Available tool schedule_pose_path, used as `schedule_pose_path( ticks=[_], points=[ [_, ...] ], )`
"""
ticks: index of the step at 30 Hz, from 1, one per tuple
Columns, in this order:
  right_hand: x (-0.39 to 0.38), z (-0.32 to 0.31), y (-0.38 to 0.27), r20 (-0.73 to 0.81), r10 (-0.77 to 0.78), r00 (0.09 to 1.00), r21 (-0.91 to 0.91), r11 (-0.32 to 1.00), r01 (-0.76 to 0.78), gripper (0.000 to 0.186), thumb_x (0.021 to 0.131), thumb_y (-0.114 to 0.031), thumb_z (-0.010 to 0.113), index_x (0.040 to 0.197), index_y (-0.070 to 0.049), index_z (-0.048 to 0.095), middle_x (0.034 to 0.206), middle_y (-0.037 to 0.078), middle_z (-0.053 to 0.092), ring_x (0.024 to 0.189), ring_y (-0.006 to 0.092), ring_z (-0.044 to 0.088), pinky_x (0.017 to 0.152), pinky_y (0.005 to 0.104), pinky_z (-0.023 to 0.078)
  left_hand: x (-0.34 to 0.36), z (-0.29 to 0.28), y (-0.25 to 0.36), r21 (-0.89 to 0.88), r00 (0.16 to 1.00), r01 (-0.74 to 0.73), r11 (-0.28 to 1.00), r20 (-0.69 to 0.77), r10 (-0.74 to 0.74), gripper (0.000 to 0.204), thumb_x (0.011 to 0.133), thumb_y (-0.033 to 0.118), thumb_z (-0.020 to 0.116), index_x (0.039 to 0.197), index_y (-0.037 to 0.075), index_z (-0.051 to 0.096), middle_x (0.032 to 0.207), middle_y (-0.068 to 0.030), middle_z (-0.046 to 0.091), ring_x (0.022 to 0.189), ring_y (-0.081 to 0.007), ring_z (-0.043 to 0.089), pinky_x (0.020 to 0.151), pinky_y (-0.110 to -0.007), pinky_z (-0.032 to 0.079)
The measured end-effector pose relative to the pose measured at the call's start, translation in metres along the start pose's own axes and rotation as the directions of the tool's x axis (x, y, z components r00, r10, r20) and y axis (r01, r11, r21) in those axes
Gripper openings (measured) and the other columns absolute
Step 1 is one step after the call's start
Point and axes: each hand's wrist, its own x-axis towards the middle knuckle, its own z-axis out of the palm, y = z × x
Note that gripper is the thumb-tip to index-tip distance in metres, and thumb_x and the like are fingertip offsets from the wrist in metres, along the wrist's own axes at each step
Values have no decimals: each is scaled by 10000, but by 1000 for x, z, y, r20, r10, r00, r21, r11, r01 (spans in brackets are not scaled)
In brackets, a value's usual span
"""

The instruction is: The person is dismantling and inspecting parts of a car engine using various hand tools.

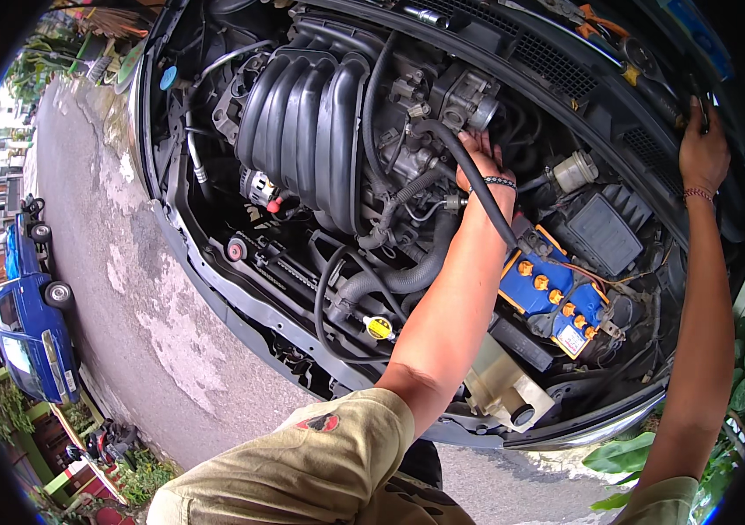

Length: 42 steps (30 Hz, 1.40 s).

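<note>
My left hand (480, 159) reaches into the engine bay, its fingers stretched out just under the metal throttle body (467, 103). A black rubber hose (469, 171) crosses in front of that hand and wrist, hiding part of them. What the fingertips touch cannot be made out. At the far right my right hand (705, 150) is closed by the base of the windshield, with a small dark thing showing between its fingers. Left of my left hand is the ribbed black intake manifold (307, 131).
A blue battery (552, 293) with orange caps lies between my forearms, beside a black box (604, 232). Tools, including a long metal bar (596, 42), rest along the cowl. A socket (428, 16) lies farther left. A yellow-labelled radiator cap (379, 328) and whitish reservoir (506, 385) sit nearer.
</note>
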Motion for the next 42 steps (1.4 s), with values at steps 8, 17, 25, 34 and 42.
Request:
schedule_pose_path(
  ticks=[8, 17, 25, 34, 42],
  points=[
    [-1, -1, 1, -9, -2, 1000, 0, 1000, 2, 601, 949, -616, 428, 1336, -185, 589, 1289, 147, 624, 1187, 378, 585, 1006, 461, 455, -14, 4, 1, 42, 999, -28, 999, 18, 28, 332, 1006, 323, 557, 1276, 129, 555, 1284, 21, 628, 1203, -157, 579, 1089, -442, 300],
    [-3, 2, 3, -47, -26, 999, 22, 999, 27, 556, 958, -580, 446, 1299, -177, 620, 1273, 146, 632, 1175, 374, 591, 994, 453, 462, -18, 11, 2, 66, 994, -46, 997, -93, 52, 250, 1000, 303, 573, 1189, 141, 584, 1128, 31, 674, 1065, -149, 649, 990, -397, 400],
    [-5, -1, -1, -78, -43, 996, 47, 998, 47, 513, 959, -557, 467, 1286, -197, 628, 1236, 147, 650, 1142, 372, 610, 976, 445, 473, -13, 8, 7, 61, 996, -39, 997, -74, 44, 273, 1002, 323, 565, 1205, 141, 576, 1104, 25, 672, 1060, -150, 642, 1024, -408, 392],
    [-4, 3, 2, -100, -52, 994, 42, 997, 57, 510, 956, -560, 468, 1286, -206, 630, 1238, 146, 649, 1143, 377, 608, 980, 448, 472, -11, 4, 5, 28, 999, -32, 999, -31, 33, 293, 1011, 351, 534, 1167, 107, 581, 1134, -2, 670, 1127, -194, 630, 1033, -430, 407],
    [-5, 3, 1, -85, -42, 995, 59, 997, 47, 506, 955, -557, 474, 1290, -212, 629, 1249, 144, 643, 1149, 375, 605, 983, 445, 471, -11, 1, 7, 23, 1000, -17, 1000, 4, 17, 299, 996, 330, 572, 1183, 97, 577, 1139, -24, 657, 1137, -207, 625, 1028, -436, 419]
  ],
)
